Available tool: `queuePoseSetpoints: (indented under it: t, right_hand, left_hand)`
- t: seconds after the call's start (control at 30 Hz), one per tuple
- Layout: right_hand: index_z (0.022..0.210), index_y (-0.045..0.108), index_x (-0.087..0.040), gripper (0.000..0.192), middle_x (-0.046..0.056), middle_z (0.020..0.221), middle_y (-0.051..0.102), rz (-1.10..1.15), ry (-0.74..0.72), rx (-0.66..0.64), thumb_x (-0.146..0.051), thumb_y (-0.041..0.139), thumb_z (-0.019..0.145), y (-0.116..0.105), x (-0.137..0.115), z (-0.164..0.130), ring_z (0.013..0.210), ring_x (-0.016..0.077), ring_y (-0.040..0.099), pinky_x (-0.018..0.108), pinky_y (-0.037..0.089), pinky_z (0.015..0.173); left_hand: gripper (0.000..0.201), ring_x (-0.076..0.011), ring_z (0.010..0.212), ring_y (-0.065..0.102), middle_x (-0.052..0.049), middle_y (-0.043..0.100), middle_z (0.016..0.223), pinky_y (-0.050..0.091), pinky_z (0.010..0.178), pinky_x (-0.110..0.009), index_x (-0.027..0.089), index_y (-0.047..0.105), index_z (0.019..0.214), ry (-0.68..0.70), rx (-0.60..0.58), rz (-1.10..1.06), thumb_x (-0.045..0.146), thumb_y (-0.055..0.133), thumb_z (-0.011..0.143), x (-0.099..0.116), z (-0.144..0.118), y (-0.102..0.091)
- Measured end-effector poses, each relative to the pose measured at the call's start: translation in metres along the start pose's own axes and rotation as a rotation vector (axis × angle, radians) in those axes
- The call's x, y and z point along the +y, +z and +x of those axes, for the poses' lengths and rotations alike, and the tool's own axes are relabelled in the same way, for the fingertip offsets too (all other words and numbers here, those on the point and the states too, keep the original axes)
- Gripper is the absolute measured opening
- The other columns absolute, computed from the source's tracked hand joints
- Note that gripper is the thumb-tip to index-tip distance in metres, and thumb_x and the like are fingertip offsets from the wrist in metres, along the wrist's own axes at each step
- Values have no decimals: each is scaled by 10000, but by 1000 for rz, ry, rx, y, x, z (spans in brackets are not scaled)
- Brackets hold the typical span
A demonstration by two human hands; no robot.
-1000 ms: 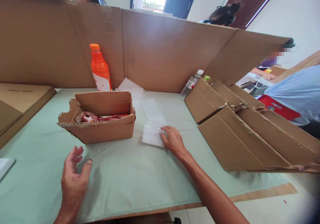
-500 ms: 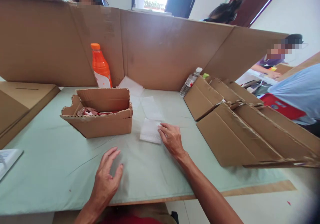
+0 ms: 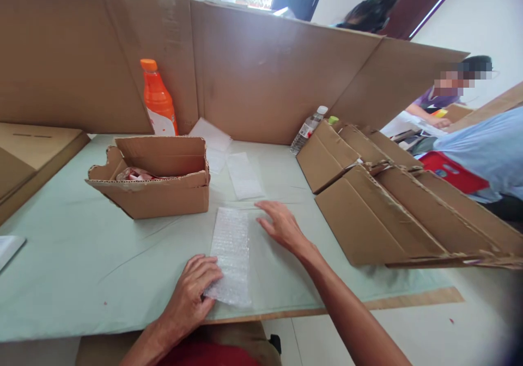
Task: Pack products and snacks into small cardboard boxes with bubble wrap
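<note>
A strip of clear bubble wrap lies lengthwise on the green table cover in front of me. My left hand pinches its near left corner at the table's front edge. Just right of the strip's far end, my right hand rests flat on the cover with fingers spread, holding nothing. An open cardboard box with red packets inside stands to the left of the strip.
More bubble wrap sheets lie behind. An orange bottle and a clear water bottle stand against the cardboard partition. Flattened cardboard boxes are stacked at right. Other people sit beyond the partition and at right.
The bubble wrap has been drawn from beside the box toward me and laid out long. My left hand moved right and took its near corner; my right hand let go and shifted slightly right.
</note>
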State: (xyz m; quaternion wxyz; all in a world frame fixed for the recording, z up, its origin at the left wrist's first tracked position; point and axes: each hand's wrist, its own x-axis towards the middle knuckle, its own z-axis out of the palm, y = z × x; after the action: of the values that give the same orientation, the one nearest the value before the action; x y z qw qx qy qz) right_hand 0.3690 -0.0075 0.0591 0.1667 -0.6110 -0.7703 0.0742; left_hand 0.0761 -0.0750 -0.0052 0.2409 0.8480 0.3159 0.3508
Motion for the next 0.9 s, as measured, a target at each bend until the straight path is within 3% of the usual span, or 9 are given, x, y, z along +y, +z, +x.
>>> queuePoseSetpoints:
  t: [0.07,0.13,0.23,0.3,0.4,0.53,0.67,0.9]
  right_hand:
    - [1309,651,-196,431,141,1390,629,-145,34,-3,-135,611,884,13,16,35,1208,303,585,438,456,965]
    - [1172,718,-176,312,155,1363,642,-171,32,6,-116,588,894,23,23,66,1194,310,575,428,438,939]
    - [1011,746,-168,213,152,1273,691,-158,-1,40,-133,550,936,23,19,88,1174,304,571,421,402,931]
    - [1035,733,-179,215,127,1245,708,-147,-42,56,-144,536,955,14,8,82,1162,282,579,407,383,936]
    - [1036,710,-194,203,84,1182,734,-112,-203,79,-157,519,979,3,-17,49,1112,241,604,378,372,925]
    - [962,684,-182,162,78,1129,738,-85,-392,44,-121,534,955,9,-53,-3,1026,235,609,372,368,867]
    - [917,660,-174,104,81,1079,736,-79,-377,-51,-104,584,916,26,-70,-29,982,231,601,365,356,817]
    - [870,651,-171,105,77,979,723,-112,-343,-38,-161,580,945,35,-77,-29,855,207,568,357,354,765]
  left_hand:
    - [485,-273,1129,667,-70,747,1035,468,1027,-505,215,643,1046,-9,-6,13,4,470,646,2,-4,0]
    - [480,-268,1144,661,-68,745,1046,460,1037,-507,214,637,1046,-16,-10,14,-3,467,653,4,-6,-1]
    - [479,-262,1165,654,-57,747,1048,452,1044,-506,214,627,1047,-25,-9,-2,-13,466,657,5,-6,-2]
    - [477,-258,1172,653,-49,750,1044,453,1042,-500,217,624,1047,-27,-7,-19,-15,471,659,5,-5,-2]
    - [467,-252,1168,655,-43,752,1038,456,1030,-488,219,622,1054,-22,-5,-50,-12,476,674,3,-5,-4]
    - [446,-248,1166,654,-39,752,1044,444,1036,-482,222,618,1058,-20,-15,-74,-6,486,698,3,-4,-5]
    - [426,-244,1152,660,-38,755,1029,442,1036,-470,220,617,1052,-14,-10,-81,0,489,711,4,-5,-5]
    - [441,-239,1135,648,-42,735,998,453,1031,-451,211,623,1027,-17,20,-80,-25,484,682,7,-5,-3]
